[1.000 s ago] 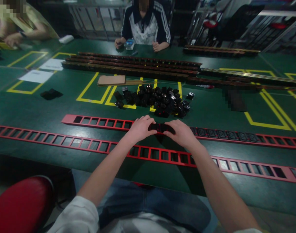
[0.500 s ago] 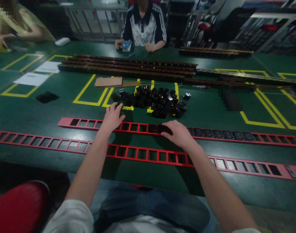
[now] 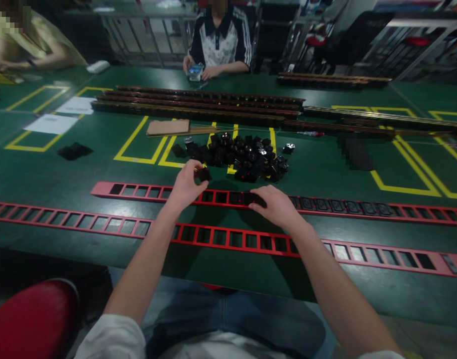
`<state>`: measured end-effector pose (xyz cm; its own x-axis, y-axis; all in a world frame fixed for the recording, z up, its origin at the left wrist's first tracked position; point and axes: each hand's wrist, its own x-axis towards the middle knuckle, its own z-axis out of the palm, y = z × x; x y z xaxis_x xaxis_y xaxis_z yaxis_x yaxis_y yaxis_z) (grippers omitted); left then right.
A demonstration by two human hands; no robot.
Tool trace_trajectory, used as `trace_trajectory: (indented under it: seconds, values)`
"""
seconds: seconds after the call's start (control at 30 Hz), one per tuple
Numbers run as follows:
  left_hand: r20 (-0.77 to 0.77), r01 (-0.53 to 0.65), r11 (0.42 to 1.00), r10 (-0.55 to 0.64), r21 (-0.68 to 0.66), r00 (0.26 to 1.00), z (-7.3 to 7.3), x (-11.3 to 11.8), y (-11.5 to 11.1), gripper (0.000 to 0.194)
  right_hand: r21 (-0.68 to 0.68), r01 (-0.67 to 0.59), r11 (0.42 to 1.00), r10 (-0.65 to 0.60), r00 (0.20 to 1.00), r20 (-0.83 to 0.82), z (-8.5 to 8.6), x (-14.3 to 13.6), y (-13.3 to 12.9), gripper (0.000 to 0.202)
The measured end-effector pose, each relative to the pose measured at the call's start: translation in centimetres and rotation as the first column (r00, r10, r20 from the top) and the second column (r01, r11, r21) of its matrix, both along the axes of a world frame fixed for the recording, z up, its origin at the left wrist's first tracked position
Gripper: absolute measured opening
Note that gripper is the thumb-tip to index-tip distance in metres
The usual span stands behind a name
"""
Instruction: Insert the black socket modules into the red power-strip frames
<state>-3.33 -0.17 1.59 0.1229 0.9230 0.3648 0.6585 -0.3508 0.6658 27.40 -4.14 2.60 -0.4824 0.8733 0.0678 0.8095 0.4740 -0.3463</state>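
In the head view my left hand (image 3: 190, 183) pinches a small black square part (image 3: 204, 174) just above the far red strip. My right hand (image 3: 274, 203) rests on that red slotted strip (image 3: 218, 197), its thumb and fingers closed over another black part (image 3: 255, 199) in a slot. More black square inserts (image 3: 337, 205) fill a row of slots right of my right hand. Slots to the left of it show the green table through them. Beyond my hands lies a heap of loose black parts (image 3: 239, 153).
A second red slotted strip (image 3: 228, 239) lies nearer me. Long dark rails (image 3: 198, 104) are stacked across the far side, with brown cardboard (image 3: 168, 127) in front. Opposite sits a person (image 3: 221, 45) holding a small packet; another person (image 3: 37, 45) is at far left.
My left hand has come away from the left edge of the heap, moving right and toward me, with a black square part now visible in its fingers. My right hand stays in place.
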Motion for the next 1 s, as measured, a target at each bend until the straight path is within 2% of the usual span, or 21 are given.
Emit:
trace_trajectory:
  seconds: [0.07, 0.13, 0.23, 0.33, 0.67, 0.83, 0.9, 1.0]
  values:
    - [0.088, 0.071, 0.997, -0.072, 0.012, 0.994, 0.1, 1.3, -0.8, 0.051, 0.002, 0.001, 1.000, -0.001, 1.000, 0.005, 0.1, -0.1, -0.1, 0.038]
    - [0.079, 0.111, 0.993, -0.112, 0.028, 0.991, 0.2, 2.1, -1.5, 0.056, 0.002, 0.001, 1.000, -0.001, 1.000, 0.007, 0.3, -0.1, -0.1, 0.038]
    - [-0.010, 0.145, 0.988, -0.145, 0.046, 0.989, 0.2, 2.3, -2.1, 0.046, -0.006, 0.003, 1.000, -0.003, 1.000, 0.008, 0.4, -0.2, -0.2, 0.038]
    - [-0.036, 0.175, 0.984, -0.174, 0.039, 0.984, 0.1, 1.9, -2.3, 0.041, -0.009, 0.006, 1.000, -0.005, 1.000, 0.016, 0.4, -0.2, -0.2, 0.039]
    - [-0.015, 0.141, 0.990, -0.141, 0.006, 0.990, -1.2, 1.7, -2.2, 0.052, -0.030, 0.009, 0.999, -0.009, 1.000, 0.015, 0.6, -0.3, -0.1, 0.038]
    - [-0.091, 0.112, 0.994, -0.111, 0.016, 0.990, -0.9, 1.7, -2.4, 0.066, -0.028, 0.009, 1.000, -0.009, 1.000, 0.004, 0.5, -0.2, -0.1, 0.039]
    - [-0.099, 0.122, 0.992, -0.120, 0.012, 0.988, -0.5, 1.8, -2.5, 0.061, -0.026, 0.009, 1.000, -0.010, 1.000, -0.001, 0.4, -0.2, -0.1, 0.038]
    - [-0.097, 0.152, 0.988, -0.148, 0.037, 0.984, 0.0, 1.9, -2.8, 0.044, -0.024, 0.010, 1.000, -0.010, 1.000, -0.005, 0.4, -0.2, -0.1, 0.037]
